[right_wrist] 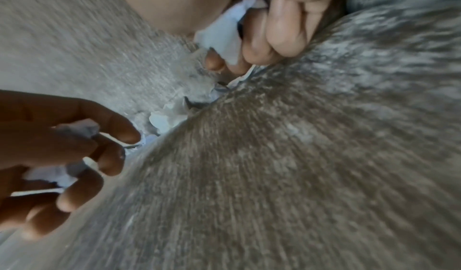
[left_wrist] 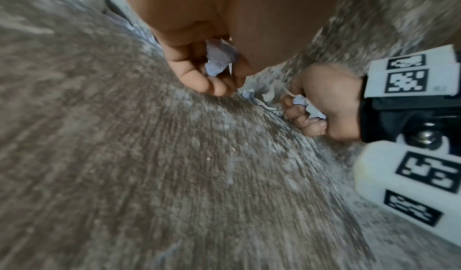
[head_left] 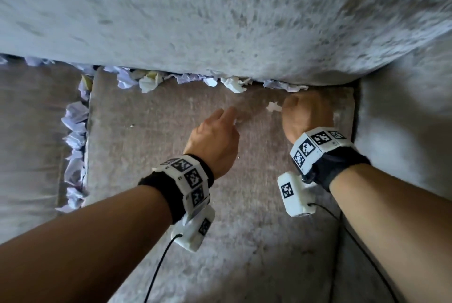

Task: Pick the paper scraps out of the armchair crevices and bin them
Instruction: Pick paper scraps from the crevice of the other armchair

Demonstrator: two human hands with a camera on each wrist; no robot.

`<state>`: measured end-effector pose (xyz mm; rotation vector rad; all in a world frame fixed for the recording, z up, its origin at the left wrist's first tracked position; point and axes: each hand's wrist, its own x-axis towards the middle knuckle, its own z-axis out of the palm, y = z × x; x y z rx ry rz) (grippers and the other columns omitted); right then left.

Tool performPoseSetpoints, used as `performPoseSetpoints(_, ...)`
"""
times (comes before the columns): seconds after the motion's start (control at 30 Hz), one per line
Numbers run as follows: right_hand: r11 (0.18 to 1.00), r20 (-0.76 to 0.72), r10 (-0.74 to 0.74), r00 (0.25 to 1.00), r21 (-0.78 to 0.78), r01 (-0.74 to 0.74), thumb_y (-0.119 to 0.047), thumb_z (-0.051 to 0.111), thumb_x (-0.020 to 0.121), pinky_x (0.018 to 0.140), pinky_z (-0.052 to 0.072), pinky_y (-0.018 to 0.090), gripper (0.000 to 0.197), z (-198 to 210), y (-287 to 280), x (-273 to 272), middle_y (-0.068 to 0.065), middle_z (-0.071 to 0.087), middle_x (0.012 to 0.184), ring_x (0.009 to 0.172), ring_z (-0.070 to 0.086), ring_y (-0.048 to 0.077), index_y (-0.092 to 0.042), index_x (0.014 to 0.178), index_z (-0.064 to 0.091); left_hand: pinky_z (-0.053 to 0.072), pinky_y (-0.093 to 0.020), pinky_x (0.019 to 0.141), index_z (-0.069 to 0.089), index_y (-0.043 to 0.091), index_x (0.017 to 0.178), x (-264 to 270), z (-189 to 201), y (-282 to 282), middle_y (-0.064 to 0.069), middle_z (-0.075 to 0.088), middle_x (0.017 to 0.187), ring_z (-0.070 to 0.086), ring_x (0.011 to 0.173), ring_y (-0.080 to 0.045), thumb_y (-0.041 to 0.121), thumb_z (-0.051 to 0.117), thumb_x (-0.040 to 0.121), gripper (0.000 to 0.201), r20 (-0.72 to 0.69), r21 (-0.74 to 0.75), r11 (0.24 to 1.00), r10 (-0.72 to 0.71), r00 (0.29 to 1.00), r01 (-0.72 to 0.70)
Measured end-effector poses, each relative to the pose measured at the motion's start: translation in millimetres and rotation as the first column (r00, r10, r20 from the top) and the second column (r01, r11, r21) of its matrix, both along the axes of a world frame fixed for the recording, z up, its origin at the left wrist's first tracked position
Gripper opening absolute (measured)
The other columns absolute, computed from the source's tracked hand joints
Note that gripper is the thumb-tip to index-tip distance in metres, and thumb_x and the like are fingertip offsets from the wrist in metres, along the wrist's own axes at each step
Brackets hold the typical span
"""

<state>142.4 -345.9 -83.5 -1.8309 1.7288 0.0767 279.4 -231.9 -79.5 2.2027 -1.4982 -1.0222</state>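
Crumpled white and pale lilac paper scraps [head_left: 146, 82] are wedged along the crevice under the back cushion [head_left: 220, 21]. More scraps [head_left: 75, 136] fill the crevice left of the seat cushion [head_left: 171, 155]. My left hand [head_left: 220, 129] hovers over the seat, its fingers curled round a lilac scrap [left_wrist: 219, 61]. My right hand [head_left: 305, 114] is a fist near the back crevice, gripping a white scrap [right_wrist: 224, 35] whose tip [head_left: 274, 106] sticks out. In the right wrist view, loose scraps [right_wrist: 167, 120] lie in the gap between the two hands. No bin is in view.
The right armrest [head_left: 403, 119] rises close beside my right hand. Another seat cushion [head_left: 36, 143] lies beyond the left crevice. Cables trail from both wrist cameras over the front of the seat.
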Motion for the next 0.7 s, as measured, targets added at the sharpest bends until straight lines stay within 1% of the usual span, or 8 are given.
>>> performPoseSetpoints(0.07, 0.999, -0.037, -0.023, 0.999, -0.034, 0.022, -0.028, 0.033, 0.087, 0.061, 0.035, 0.035, 0.040, -7, -3, 5, 0.024, 0.067, 0.084, 0.081, 0.062, 0.040, -0.006, 0.059, 0.052, 0.050, -0.041, 0.071, 0.055, 0.014, 0.112, 6, -1, 3, 0.000, 0.059, 0.099, 0.059, 0.083, -0.027, 0.013, 0.042, 0.095, 0.021, -0.002, -0.001, 1.000, 0.020, 1.000, -0.020)
performPoseSetpoints(0.1, 0.999, -0.057, -0.009, 0.998, -0.050, 0.006, -0.031, 0.033, 0.088, 0.061, 0.034, 0.034, 0.041, -10, -5, 8, 0.022, 0.068, 0.085, 0.083, 0.062, 0.040, -0.006, 0.061, 0.053, 0.049, -0.040, 0.071, 0.056, 0.015, 0.111, 8, -2, 3, 0.001, 0.058, 0.099, 0.058, 0.084, -0.027, 0.014, 0.043, 0.095, 0.021, -0.004, -0.001, 1.000, 0.029, 1.000, -0.029)
performPoseSetpoints(0.17, 0.997, -0.077, -0.021, 0.997, -0.074, 0.015, -0.038, 0.040, 0.092, 0.070, 0.044, 0.037, 0.038, -14, -8, 12, 0.017, 0.069, 0.097, 0.095, 0.062, 0.039, -0.010, 0.086, 0.064, 0.043, -0.035, 0.069, 0.056, 0.018, 0.108, 12, -3, 4, 0.006, 0.053, 0.096, 0.054, 0.082, -0.024, 0.014, 0.044, 0.094, 0.019, -0.012, 0.002, 0.999, 0.048, 0.999, -0.048)
performPoseSetpoints(0.23, 0.996, -0.087, -0.059, 0.994, -0.075, 0.053, -0.042, 0.048, 0.092, 0.081, 0.048, 0.039, 0.033, -18, -8, 14, 0.013, 0.069, 0.106, 0.103, 0.060, 0.038, -0.016, 0.107, 0.063, 0.036, -0.032, 0.066, 0.056, 0.020, 0.105, 15, -5, 4, 0.008, 0.047, 0.090, 0.048, 0.076, -0.021, 0.014, 0.044, 0.095, 0.017, -0.017, 0.007, 0.998, 0.056, 0.998, -0.056)
performPoseSetpoints(0.37, 0.999, -0.104, -0.035, 0.994, -0.044, 0.031, -0.044, 0.053, 0.089, 0.081, 0.053, 0.040, 0.037, -28, -4, 12, 0.008, 0.071, 0.105, 0.101, 0.063, 0.036, -0.025, 0.120, 0.059, 0.038, -0.033, 0.064, 0.055, 0.016, 0.106, 21, -9, 1, 0.003, 0.054, 0.090, 0.053, 0.075, -0.023, 0.016, 0.043, 0.094, 0.017, -0.015, -0.007, 0.999, 0.047, 0.999, -0.047)
performPoseSetpoints(0.53, 0.995, -0.087, -0.094, 0.992, 0.022, 0.097, -0.048, 0.060, 0.085, 0.081, 0.053, 0.037, 0.036, -24, -14, 13, 0.007, 0.072, 0.103, 0.097, 0.065, 0.034, -0.023, 0.110, 0.066, 0.050, -0.039, 0.074, 0.059, 0.021, 0.109, 24, -14, -7, -0.001, 0.065, 0.105, 0.061, 0.086, -0.024, 0.023, 0.039, 0.091, 0.027, -0.049, -0.022, 0.997, 0.072, 0.996, -0.074)
performPoseSetpoints(0.6, 0.988, -0.087, -0.146, 0.985, 0.041, 0.150, -0.049, 0.062, 0.084, 0.083, 0.053, 0.036, 0.036, -24, -20, 15, 0.009, 0.071, 0.104, 0.099, 0.065, 0.033, -0.018, 0.102, 0.069, 0.052, -0.039, 0.075, 0.059, 0.023, 0.109, 24, -16, -11, -0.001, 0.066, 0.105, 0.062, 0.086, -0.023, 0.025, 0.038, 0.090, 0.028, -0.052, -0.016, 0.996, 0.090, 0.995, -0.091)
performPoseSetpoints(0.7, 0.964, -0.089, -0.259, 0.962, 0.040, 0.263, -0.045, 0.064, 0.084, 0.089, 0.052, 0.037, 0.036, -29, -28, 18, 0.011, 0.069, 0.109, 0.106, 0.063, 0.032, -0.014, 0.101, 0.070, 0.052, -0.039, 0.076, 0.061, 0.023, 0.107, 24, -16, -17, -0.001, 0.066, 0.104, 0.062, 0.087, -0.023, 0.026, 0.037, 0.087, 0.032, -0.051, -0.007, 0.993, 0.119, 0.992, -0.119)
